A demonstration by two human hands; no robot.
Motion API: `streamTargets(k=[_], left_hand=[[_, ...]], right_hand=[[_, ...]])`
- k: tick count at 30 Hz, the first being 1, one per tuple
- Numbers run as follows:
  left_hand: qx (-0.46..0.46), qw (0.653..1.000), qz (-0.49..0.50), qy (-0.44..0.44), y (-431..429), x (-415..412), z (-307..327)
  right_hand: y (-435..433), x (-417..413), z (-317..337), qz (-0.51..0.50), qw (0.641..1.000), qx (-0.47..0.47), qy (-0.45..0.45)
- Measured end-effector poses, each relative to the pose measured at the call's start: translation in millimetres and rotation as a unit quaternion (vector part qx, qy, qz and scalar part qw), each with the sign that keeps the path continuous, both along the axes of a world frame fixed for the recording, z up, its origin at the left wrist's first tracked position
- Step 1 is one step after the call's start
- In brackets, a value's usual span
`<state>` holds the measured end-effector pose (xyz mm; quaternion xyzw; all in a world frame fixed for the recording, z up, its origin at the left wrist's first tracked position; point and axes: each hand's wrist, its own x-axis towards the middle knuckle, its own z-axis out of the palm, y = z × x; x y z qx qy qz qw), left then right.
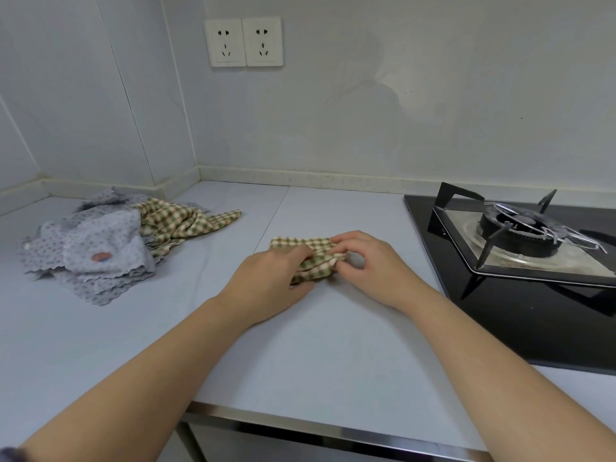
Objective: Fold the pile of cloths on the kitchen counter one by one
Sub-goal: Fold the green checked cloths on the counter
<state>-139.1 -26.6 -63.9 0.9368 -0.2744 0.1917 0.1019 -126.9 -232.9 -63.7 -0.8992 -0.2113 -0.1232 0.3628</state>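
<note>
cloth in work: checked cloth (311, 260), green/beige gingham, thin soft weave, bunched into a narrow strip; lies mid-counter between pile and gas hob, touching neither.
left hand: left hand (270, 281) covers the strip's left end, fingers (296, 252) curled down and gripping the fabric.
right hand: right hand (370, 261) pinches the right end between thumb and curled fingers, tips pressed together on the fold.
pile: pile (106, 248) sits far left by the wall corner; grey spotted cloths, fleecy look, wavy scalloped hems (one has an orange-brown patch), plus a second gingham cloth trailing out toward centre.
counter: counter (300, 355) is pale grey, smooth, matte, with one seam running back to the wall; front edge capped with a shiny metal strip.
gas hob: gas hob (520, 295) is black glass, right side; angled black pan supports, steel tray; its left edge is near the right wrist, apart.
open room: wide stretch of counter from the hands to the front edge, and a gap between pile and strip.
wall: pale panels, low upstand, two white sockets (245, 41).
</note>
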Motion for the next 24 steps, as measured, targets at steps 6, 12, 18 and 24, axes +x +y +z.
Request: streamTargets(k=[6, 12, 18, 24], left_hand=[[-0.042, 0.999, -0.004, -0.018, 0.6, 0.2, 0.7], [-0.044, 0.999, -0.013, -0.023, 2.5, 0.8, 3.5], [-0.143, 0.989, -0.030, -0.014, 14.3, 1.2, 17.9], [-0.169, 0.981, -0.095, -0.002, 18.0, -2.6, 34.6]], right_hand=[[0.0, -2.8, 2.3, 0.065, 0.996, -0.055, 0.032], [1.5, -3.6, 1.9, 0.019, 0.998, 0.066, -0.011], [3.7, -3.3, 5.4, -0.003, 0.984, 0.172, 0.046], [3.1, -3.6, 14.0, 0.010, 0.964, 0.255, 0.073]])
